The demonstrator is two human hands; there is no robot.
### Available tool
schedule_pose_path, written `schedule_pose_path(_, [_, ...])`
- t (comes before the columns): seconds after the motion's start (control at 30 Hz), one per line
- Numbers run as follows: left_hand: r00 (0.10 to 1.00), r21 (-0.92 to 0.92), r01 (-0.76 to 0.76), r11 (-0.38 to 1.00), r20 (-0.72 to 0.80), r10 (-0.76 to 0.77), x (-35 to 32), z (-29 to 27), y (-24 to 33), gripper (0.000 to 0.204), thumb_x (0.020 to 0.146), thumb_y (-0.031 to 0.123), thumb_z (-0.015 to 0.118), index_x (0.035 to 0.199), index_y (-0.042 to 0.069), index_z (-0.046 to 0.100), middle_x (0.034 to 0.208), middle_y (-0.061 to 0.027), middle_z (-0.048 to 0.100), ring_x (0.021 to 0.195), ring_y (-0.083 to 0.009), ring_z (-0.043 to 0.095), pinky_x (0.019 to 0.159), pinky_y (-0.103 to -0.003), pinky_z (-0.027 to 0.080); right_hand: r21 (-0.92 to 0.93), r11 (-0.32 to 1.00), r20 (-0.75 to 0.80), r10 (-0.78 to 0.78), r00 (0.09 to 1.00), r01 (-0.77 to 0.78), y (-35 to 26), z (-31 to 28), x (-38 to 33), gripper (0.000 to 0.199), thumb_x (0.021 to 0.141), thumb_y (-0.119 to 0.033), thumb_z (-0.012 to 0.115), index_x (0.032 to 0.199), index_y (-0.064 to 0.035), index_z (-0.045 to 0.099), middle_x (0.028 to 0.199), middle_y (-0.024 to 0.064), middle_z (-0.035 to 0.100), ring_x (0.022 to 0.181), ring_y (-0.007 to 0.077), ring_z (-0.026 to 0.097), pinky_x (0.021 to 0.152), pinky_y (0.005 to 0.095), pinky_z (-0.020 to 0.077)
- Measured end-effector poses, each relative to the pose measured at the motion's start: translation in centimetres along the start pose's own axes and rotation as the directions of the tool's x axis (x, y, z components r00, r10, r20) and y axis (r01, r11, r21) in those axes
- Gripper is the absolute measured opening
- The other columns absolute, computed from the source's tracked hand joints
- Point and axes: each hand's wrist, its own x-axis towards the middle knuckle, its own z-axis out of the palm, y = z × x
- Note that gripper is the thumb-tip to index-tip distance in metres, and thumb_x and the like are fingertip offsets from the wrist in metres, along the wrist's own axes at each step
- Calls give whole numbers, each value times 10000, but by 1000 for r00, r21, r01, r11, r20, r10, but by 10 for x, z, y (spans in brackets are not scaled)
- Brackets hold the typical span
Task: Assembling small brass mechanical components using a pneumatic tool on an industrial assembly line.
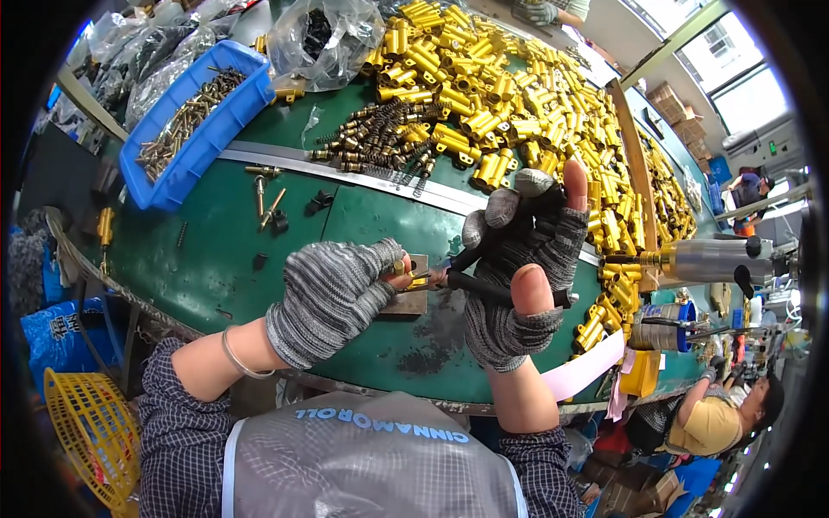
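My left hand [332,293], in a grey striped fingerless glove, is closed with thumb and fingertips pinching a small brass-coloured part, mostly hidden by the fingers. My right hand [527,276], in a matching glove, holds pliers [484,289] with black handles. Its thumb and index finger stick out while the handles lie across the palm. The jaws of the pliers point left and meet the part at my left fingertips. Under them, a small metal block [416,302] sits on the green tabletop [268,302].
Gold metal cylinders [509,104] are heaped across the far right. Dark springs with brass fittings [384,138] lie by a metal strip [294,158]. A blue bin [203,121] of brass pins stands far left. Right of my hand is a silver cylindrical tool [717,259]. Another person [717,414] sits at right.
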Motion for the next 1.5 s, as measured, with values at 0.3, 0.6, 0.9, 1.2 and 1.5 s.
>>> schedule_pose_path(0.3, [997,24,51,998,59,-53,0,-2,3,88,724,153,649,781,90,626,654,-74,613,607,-228,605,553,-294,475,-97,994,74,-51,996,58,1,1,-3,958,630,-264,734,1360,-81,142,1063,48,413,843,142,438,671,268,422])
schedule_pose_path(0.6, [990,-91,-131,987,-69,125,9,-1,-7,119,676,169,677,766,120,618,658,-72,583,605,-256,561,550,-346,444,-194,981,317,67,946,-4,1,8,8,940,587,-242,760,1333,-63,216,961,29,385,785,113,427,623,234,426])
schedule_pose_path(0.9, [994,136,-104,985,-18,107,4,8,-12,194,610,179,708,768,110,619,642,-73,556,612,-263,540,543,-357,436,-171,981,369,151,917,-93,7,14,20,760,645,-114,607,1301,-2,240,1038,46,396,904,103,402,787,199,359])
schedule_pose_path(1.2, [978,35,-159,987,-133,163,0,13,-23,257,589,227,725,772,92,606,642,-81,519,606,-277,525,533,-372,422,-362,930,319,57,946,66,25,15,25,672,596,-128,607,1195,3,330,975,45,402,868,113,402,811,211,354])
schedule_pose_path(1.5, [997,-309,-81,948,-30,75,-8,17,-34,282,644,245,706,849,72,620,791,-100,587,743,-278,580,640,-347,457,-201,961,598,-34,801,190,27,5,22,629,580,-108,557,1161,-9,338,940,27,384,831,101,390,786,213,335])
